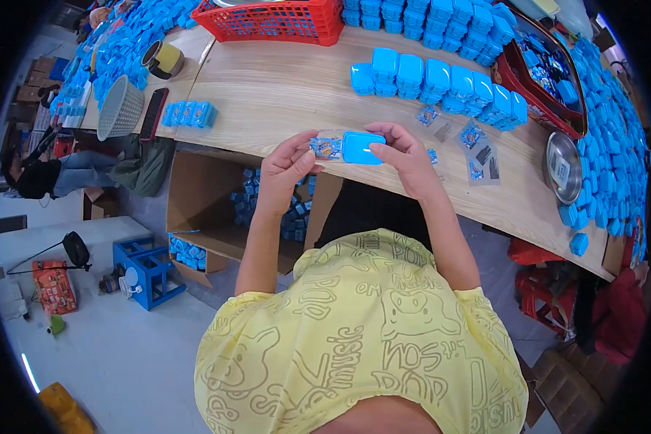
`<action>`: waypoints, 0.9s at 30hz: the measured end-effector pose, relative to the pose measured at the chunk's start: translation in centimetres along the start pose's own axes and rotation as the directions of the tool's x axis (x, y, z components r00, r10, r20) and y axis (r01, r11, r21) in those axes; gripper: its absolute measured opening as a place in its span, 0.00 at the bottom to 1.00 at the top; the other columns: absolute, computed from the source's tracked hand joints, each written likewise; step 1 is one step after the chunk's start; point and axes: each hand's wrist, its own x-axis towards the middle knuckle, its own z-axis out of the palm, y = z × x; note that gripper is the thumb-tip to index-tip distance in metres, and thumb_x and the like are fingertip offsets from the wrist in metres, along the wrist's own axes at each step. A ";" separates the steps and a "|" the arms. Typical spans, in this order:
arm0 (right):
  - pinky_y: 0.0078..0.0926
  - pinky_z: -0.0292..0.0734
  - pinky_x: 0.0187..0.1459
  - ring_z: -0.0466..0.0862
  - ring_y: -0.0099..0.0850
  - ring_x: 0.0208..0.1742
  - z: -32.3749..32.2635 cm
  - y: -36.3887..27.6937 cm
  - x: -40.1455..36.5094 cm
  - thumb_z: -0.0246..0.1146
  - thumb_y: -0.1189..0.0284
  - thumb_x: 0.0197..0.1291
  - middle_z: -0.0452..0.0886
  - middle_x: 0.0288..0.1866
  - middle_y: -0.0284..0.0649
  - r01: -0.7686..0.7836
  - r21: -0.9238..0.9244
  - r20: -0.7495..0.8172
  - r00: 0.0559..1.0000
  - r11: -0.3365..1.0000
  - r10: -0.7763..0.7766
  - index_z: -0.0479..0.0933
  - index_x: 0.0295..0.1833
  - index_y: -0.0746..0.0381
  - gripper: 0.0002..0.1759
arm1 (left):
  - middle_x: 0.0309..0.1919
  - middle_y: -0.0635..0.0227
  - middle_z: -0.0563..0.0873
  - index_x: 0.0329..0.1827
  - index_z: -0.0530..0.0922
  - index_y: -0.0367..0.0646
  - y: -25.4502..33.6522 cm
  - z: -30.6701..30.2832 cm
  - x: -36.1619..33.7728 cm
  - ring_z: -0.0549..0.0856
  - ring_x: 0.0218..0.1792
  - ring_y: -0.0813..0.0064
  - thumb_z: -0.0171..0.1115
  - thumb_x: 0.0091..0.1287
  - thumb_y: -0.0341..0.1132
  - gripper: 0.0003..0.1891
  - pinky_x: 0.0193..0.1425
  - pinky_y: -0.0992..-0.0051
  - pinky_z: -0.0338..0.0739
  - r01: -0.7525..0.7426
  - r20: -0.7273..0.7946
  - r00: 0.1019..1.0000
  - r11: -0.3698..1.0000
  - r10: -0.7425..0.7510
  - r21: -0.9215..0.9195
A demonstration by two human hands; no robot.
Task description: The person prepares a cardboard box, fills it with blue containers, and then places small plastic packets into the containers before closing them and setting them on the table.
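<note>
My left hand (286, 168) and my right hand (405, 153) meet at the near edge of the wooden table (282, 87). Together they hold a small blue plastic case (362, 147) partly inside a clear printed sleeve (325, 147). The left fingers pinch the sleeve end, the right fingers grip the blue case. Beyond the hands, a row of stacked blue cases (441, 83) stands on the table. A few loose printed sleeves (477, 155) lie to the right of my hands.
An open cardboard box (217, 210) holding blue packs sits below the table edge. A red basket (275, 20), a tape roll (163, 59), a grey mesh basket (119, 108), a phone (154, 113) and a metal bowl (563, 166) are on the table. Another person (58, 173) sits far left.
</note>
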 end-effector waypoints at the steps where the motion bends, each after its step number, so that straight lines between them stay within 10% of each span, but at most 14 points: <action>1: 0.21 0.70 0.50 0.75 0.22 0.48 -0.1 0.0 0.0 0.64 0.72 0.59 0.77 0.46 0.35 -0.005 0.005 0.002 1.000 1.000 0.005 0.71 0.56 0.65 0.20 | 0.45 0.61 0.82 0.60 0.71 0.34 0.0 0.1 0.0 0.82 0.42 0.78 0.59 0.65 0.29 0.20 0.44 0.80 0.80 -0.001 0.002 1.000 1.000 0.001 0.019; 19: 0.19 0.73 0.43 0.74 0.21 0.44 -1.1 0.1 -0.3 0.67 0.64 0.57 0.71 0.47 0.37 -0.030 -0.159 -0.163 0.987 0.987 0.004 0.66 0.56 0.63 0.27 | 0.44 0.65 0.83 0.57 0.74 0.36 -1.4 2.4 -0.8 0.80 0.43 0.81 0.62 0.64 0.32 0.19 0.47 0.79 0.77 0.007 -0.028 1.000 0.994 -0.004 0.108; 23: 0.22 0.73 0.45 0.74 0.24 0.45 -1.9 0.1 -0.3 0.67 0.63 0.56 0.72 0.47 0.38 0.014 -0.336 -0.093 0.995 0.942 -0.048 0.66 0.55 0.64 0.27 | 0.46 0.63 0.82 0.61 0.70 0.35 0.4 2.1 1.0 0.80 0.47 0.78 0.67 0.59 0.35 0.27 0.51 0.75 0.75 0.089 -0.177 0.984 0.914 -0.019 0.395; 27: 0.24 0.71 0.48 0.74 0.25 0.47 -1.7 -0.4 -0.4 0.67 0.62 0.57 0.72 0.47 0.38 0.029 -0.476 0.045 0.999 0.879 -0.009 0.67 0.55 0.64 0.26 | 0.47 0.61 0.80 0.65 0.65 0.36 0.6 3.4 2.6 0.79 0.48 0.76 0.71 0.55 0.37 0.35 0.53 0.72 0.73 0.248 0.265 0.917 0.945 -0.300 0.212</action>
